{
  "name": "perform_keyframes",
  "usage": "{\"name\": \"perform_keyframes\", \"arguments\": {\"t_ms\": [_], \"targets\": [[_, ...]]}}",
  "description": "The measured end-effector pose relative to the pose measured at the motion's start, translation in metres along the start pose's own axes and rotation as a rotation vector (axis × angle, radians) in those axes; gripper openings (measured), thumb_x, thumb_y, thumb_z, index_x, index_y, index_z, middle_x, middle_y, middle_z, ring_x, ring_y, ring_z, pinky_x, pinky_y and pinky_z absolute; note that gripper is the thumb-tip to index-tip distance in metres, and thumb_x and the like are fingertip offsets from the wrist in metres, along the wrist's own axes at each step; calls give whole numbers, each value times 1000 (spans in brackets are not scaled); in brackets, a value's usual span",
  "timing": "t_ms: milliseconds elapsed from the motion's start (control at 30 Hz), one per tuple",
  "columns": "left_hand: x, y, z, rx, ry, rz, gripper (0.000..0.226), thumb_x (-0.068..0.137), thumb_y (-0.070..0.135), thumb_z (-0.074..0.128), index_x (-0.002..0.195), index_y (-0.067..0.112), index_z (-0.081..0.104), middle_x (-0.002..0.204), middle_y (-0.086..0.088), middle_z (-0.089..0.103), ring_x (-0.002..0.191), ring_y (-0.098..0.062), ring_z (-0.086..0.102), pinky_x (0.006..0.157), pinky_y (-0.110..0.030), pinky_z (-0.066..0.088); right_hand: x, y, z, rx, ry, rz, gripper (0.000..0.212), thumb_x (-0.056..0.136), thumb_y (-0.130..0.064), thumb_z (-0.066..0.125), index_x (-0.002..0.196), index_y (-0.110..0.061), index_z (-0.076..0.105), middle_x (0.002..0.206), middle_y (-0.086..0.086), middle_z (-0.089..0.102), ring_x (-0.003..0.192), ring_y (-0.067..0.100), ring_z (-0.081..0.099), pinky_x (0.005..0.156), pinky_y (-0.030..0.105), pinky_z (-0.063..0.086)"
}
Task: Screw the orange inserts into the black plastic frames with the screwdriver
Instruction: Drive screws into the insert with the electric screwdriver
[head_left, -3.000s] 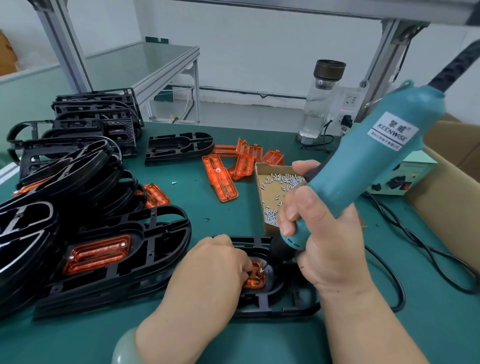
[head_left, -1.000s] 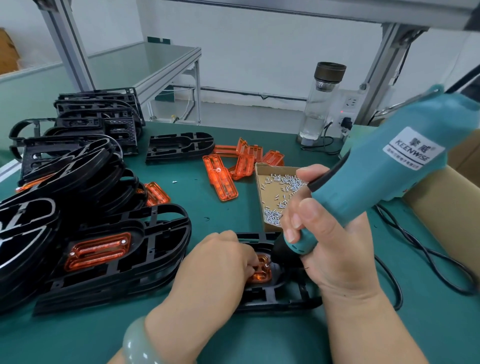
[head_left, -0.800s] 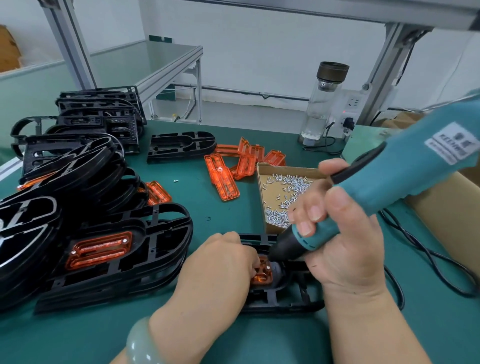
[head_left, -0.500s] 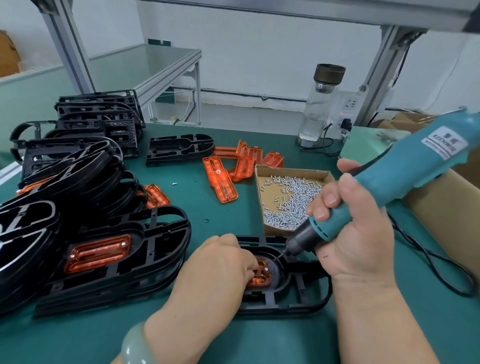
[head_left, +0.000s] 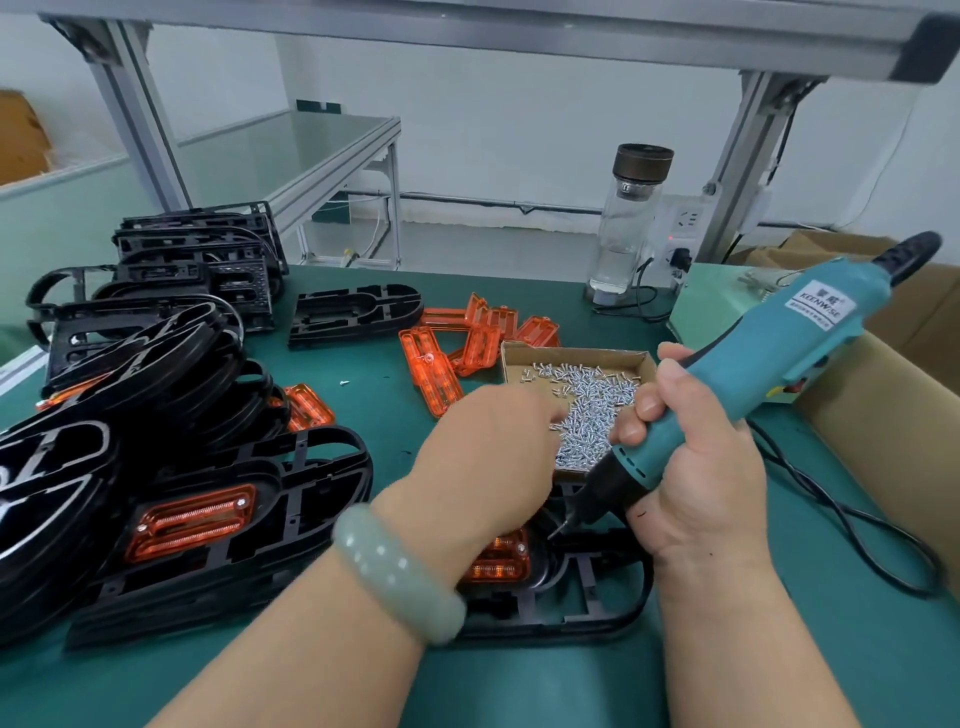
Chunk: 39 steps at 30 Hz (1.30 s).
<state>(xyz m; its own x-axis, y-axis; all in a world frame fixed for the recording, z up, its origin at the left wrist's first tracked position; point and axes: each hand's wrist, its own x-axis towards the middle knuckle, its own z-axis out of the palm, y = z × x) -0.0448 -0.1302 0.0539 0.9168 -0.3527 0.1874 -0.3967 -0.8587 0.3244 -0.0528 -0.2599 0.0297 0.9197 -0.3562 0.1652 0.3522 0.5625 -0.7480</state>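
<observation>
Screws (head_left: 592, 415) lie heaped in a shallow cardboard tray (head_left: 571, 355) at the middle of the green mat (head_left: 363, 400). From my remote seat I see the left hand (head_left: 488, 452) stretched over the tray's near corner, fingers pointing into the pile. The hand is blurred and I see it from the back, so I cannot tell whether the fingertips have pinched a screw or are merely touching the heap. A pale green bangle (head_left: 400, 577) sits on that wrist.

The right hand (head_left: 696, 467) is wrapped tightly round the lower barrel of the teal screwdriver (head_left: 779, 358), all fingers curled about it. The tool slants down to the left, and its bit (head_left: 563, 525) hangs just above the black frame (head_left: 579, 582) that lies flat on the mat nearest me, not touching it as far as I can make out. An orange insert (head_left: 498, 564) is seated in that frame, partly hidden by the left wrist, with one screw head showing at its upper right corner.

To the left rests a finished frame (head_left: 311, 499) with its own insert, leaning on a stack of black frames (head_left: 156, 374). Loose orange inserts (head_left: 467, 338) lie scattered beyond the tray, and a glass bottle (head_left: 628, 223) stands at the far edge.
</observation>
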Motion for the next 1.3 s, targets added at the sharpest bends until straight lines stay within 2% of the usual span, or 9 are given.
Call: {"name": "perform_keyframes", "arguments": {"t_ms": [233, 333, 400, 500, 667, 900, 1033, 1200, 1300], "targets": [[58, 3, 28, 190, -362, -103, 38, 90, 16, 52, 127, 23, 51, 129, -4, 53, 125, -31, 42, 109, -55, 14, 3, 1, -1, 15, 24, 36, 11, 95, -8, 52, 92, -16, 60, 55, -3, 47, 43, 10, 43, 46, 17, 39], [67, 6, 28, 256, -444, -132, 19, 88, 18, 56, 107, 19, 61, 102, -4, 56, 117, -32, 44, 110, -60, 5, 4, 1, -1, 8, 33, 40, 12, 95, -8, 52, 92, -16, 60, 55, -3, 47, 43, 10, 44, 46, 17, 39], [70, 7, 27, 291, -459, -86, 4, 87, 16, 58, 83, 16, 59, 79, 0, 52, 98, -30, 51, 105, -56, 19, 4, 1, -1, -3, 38, 43, 11, 96, -8, 52, 93, -16, 59, 55, -3, 47, 43, 10, 43, 46, 18, 39], [70, 7, 27, 362, -352, 44, 22, 86, 16, 59, 66, 19, 51, 69, 4, 49, 74, -23, 49, 77, -39, 31, 3, 1, 0, -8, 38, 48, 10, 96, -7, 52, 95, -15, 59, 54, -3, 46, 42, 10, 43, 44, 18, 38], [65, 1, 27, 84, -159, -10, 22, 87, 10, 55, 99, 19, 71, 94, -5, 68, 89, -29, 64, 77, -40, 54, 3, 1, 2, -13, 28, 35, 11, 95, -7, 52, 94, -15, 59, 54, -3, 47, 42, 10, 43, 45, 17, 39], [63, -3, 14, -160, 26, -16, 25, 93, 18, 52, 108, 25, 71, 115, 5, 67, 100, -14, 61, 87, -25, 48, 2, 0, 1, 12, 24, 35, 12, 95, -9, 52, 92, -17, 59, 55, -4, 46, 43, 10, 44, 48, 17, 39], [65, -5, 15, -362, 75, -93, 26, 92, 15, 51, 106, 24, 72, 100, 5, 71, 58, -1, 54, 50, -3, 35, 2, 0, 1, 30, 22, 50, 10, 95, -11, 52, 92, -18, 59, 56, -4, 46, 43, 10, 44, 47, 17, 39], [62, -3, 16, -479, 58, -96, 19, 87, 17, 57, 87, 30, 72, 83, 8, 70, 74, -14, 67, 57, -12, 46, 2, 1, 1, 34, 27, 46, 9, 94, -11, 52, 94, -18, 58, 56, -4, 46, 43, 10, 43, 47, 18, 39], [59, -4, 13, -582, 127, -124, 22, 84, 19, 64, 67, 33, 63, 65, 16, 62, 58, 1, 60, 50, -7, 44, 1, 2, 2, 26, 17, 37, 9, 94, -10, 52, 94, -17, 58, 55, -4, 46, 43, 10, 44, 47, 18, 39]]}}
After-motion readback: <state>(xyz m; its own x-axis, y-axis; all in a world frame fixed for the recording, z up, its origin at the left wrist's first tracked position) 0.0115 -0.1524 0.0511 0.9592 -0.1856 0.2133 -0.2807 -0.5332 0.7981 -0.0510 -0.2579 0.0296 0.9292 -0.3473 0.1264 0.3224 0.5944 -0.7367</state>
